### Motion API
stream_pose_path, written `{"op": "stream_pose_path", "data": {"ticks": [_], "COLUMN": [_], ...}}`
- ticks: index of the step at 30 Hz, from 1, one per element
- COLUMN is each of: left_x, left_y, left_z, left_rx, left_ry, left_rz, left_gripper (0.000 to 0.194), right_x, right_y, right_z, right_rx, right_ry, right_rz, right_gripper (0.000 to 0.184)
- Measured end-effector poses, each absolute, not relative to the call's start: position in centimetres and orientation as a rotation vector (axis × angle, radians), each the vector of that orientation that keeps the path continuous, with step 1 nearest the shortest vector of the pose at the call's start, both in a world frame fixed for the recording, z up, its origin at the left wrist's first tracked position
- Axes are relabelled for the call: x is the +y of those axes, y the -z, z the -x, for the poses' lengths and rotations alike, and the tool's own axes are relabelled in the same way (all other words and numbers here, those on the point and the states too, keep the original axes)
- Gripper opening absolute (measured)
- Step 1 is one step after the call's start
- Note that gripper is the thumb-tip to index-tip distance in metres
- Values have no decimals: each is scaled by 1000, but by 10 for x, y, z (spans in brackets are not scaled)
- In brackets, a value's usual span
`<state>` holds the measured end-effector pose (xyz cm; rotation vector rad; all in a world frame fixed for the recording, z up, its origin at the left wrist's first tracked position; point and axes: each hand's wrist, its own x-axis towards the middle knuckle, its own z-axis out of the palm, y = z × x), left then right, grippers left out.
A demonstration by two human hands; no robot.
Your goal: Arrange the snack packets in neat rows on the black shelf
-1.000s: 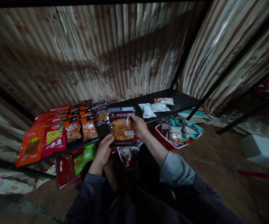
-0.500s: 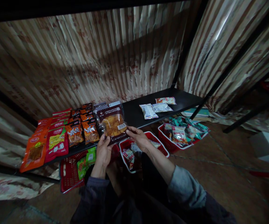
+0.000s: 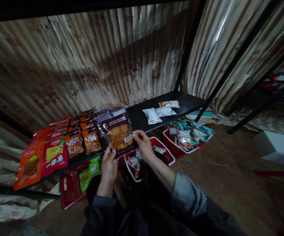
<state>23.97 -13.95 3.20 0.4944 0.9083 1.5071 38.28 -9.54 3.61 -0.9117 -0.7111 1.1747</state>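
Both my hands hold a dark maroon snack packet (image 3: pixel 116 132) with a clear window and a white barcode label, over the front edge of the black shelf (image 3: pixel 142 118). My left hand (image 3: pixel 109 164) pinches its lower left corner. My right hand (image 3: pixel 142 141) grips its right edge near the label. The packet sits just right of the rows of orange packets (image 3: pixel 83 139) and red packets (image 3: pixel 54 150) laid flat on the shelf. More checker-topped dark packets (image 3: pixel 102 113) lie right behind it.
Three pale packets (image 3: pixel 160 109) lie at the shelf's right end. On the floor stand red baskets: one under my hands (image 3: pixel 168 155), one with teal packets (image 3: pixel 190 136), one at the left with green packets (image 3: pixel 70 183). A striped curtain hangs behind. A white box (image 3: pixel 277 149) lies on the right.
The maroon packet has travelled left and down toward the shelf's packet rows, both hands keeping hold. The view has shifted slightly.
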Motion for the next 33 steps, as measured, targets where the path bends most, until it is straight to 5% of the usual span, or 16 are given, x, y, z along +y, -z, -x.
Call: {"op": "stream_pose_path", "data": {"ticks": [11,18,25,33], "left_x": [-141,-148,-141,-140], "left_y": [-19,-14,-13,-21], "left_z": [-230,-244,-242,-236], "left_rx": [996,1022,1087,1053], "left_ry": [-1500,-1510,-1555,-1594], "left_rz": [-532,-480,-427,-526], "left_gripper": [47,45,38,53], "right_x": [-88,-80,-73,-96], "right_y": [-40,-18,-19,-29], "right_z": [-394,-389,-376,-364], "right_rx": [-915,-1171,-1326,-1683], "right_ry": [-1319,-708,-465,-205], "right_rz": [972,1244,1267,1035], "right_gripper": [33,21,29,34]}}
